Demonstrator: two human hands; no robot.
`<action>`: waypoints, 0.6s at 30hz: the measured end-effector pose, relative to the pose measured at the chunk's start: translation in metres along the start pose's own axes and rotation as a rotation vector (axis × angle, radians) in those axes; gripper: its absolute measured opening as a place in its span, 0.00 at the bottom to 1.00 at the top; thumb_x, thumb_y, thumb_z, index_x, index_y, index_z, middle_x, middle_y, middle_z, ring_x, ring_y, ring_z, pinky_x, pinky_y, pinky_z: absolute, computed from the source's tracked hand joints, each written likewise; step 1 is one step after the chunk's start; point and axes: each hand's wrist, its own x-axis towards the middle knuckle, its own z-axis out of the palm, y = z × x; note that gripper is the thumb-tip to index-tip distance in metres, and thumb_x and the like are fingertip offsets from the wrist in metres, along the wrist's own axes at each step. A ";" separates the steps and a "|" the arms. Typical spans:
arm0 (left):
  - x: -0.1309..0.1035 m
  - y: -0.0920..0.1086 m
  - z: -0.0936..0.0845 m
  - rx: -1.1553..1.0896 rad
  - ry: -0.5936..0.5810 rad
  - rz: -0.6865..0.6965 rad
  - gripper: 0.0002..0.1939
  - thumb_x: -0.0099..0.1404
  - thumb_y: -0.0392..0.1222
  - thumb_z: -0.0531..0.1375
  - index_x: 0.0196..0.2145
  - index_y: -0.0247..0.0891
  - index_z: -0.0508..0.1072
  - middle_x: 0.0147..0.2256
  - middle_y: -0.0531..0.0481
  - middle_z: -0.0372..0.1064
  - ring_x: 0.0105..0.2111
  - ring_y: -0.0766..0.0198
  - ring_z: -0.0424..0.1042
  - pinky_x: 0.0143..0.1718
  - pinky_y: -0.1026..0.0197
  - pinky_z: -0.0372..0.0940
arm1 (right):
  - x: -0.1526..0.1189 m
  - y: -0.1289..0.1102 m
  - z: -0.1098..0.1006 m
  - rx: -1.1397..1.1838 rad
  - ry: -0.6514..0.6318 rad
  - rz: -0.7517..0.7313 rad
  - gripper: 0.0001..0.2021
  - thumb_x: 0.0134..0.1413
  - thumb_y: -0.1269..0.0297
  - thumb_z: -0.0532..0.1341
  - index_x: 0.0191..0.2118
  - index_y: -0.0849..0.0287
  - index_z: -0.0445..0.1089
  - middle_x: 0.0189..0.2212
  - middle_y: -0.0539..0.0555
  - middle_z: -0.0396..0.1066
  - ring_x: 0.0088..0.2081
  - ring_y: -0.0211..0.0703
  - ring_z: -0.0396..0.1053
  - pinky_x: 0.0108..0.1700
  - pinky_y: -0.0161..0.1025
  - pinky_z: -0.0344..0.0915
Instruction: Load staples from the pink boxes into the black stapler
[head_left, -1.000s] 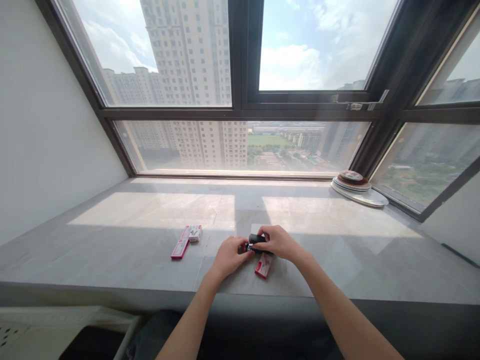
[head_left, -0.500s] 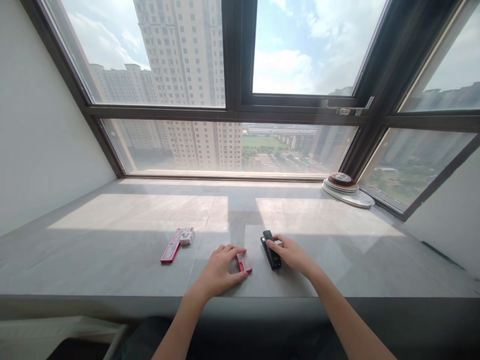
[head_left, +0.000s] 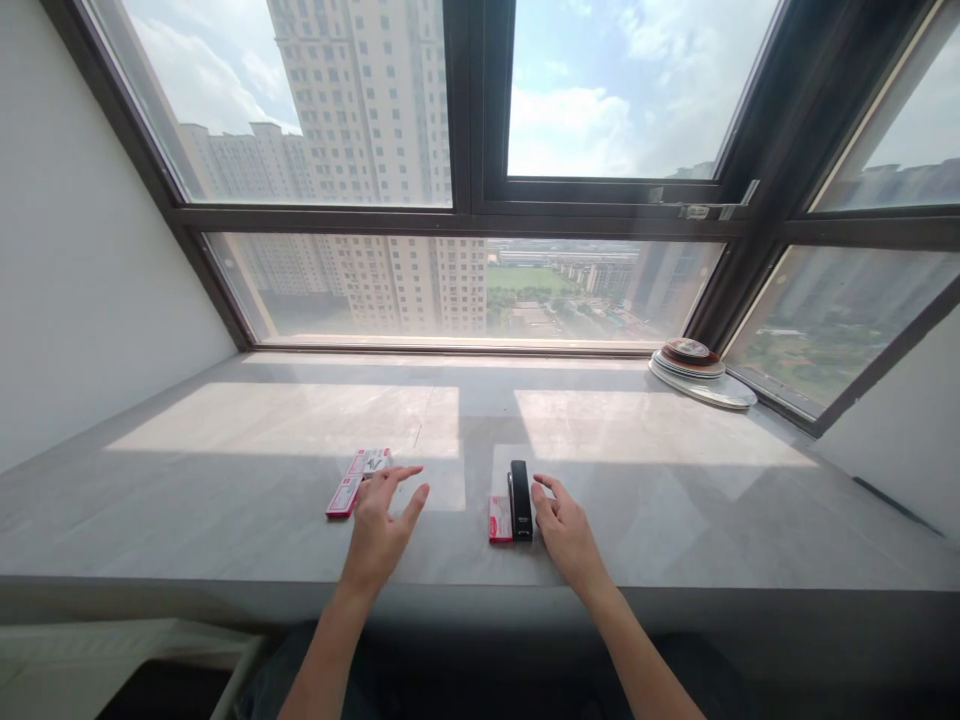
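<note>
A black stapler (head_left: 521, 502) lies on the sill, right against a small red-and-white box (head_left: 500, 520) on its left. My right hand (head_left: 564, 525) is just to the stapler's right, fingers curved and apart, holding nothing; whether a fingertip touches it I cannot tell. Farther left, my left hand (head_left: 382, 525) is open, thumb and fingers spread, with nothing in it. It reaches over the near side of a small white box (head_left: 377, 460), partly covering it. Beside that lies a longer flat pink-and-white box (head_left: 346, 494).
Stacked plates (head_left: 694, 370) stand in the back right corner of the sill (head_left: 247, 520). Dark-framed windows (head_left: 469, 225) rise behind it, and a white wall (head_left: 112, 250) bounds the left. The sill's front edge is just below my hands.
The stapler has moved left and been straightened against the red-and-white box. My right hand has let go of it. My left hand has left that box and moved left to the other boxes.
</note>
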 end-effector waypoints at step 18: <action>0.003 0.001 -0.003 -0.111 -0.428 0.135 0.29 0.55 0.52 0.69 0.53 0.45 0.73 0.50 0.45 0.69 0.51 0.49 0.68 0.54 0.51 0.63 | -0.003 -0.002 0.000 -0.041 -0.011 -0.057 0.25 0.64 0.42 0.53 0.50 0.58 0.73 0.18 0.46 0.61 0.23 0.42 0.62 0.29 0.36 0.55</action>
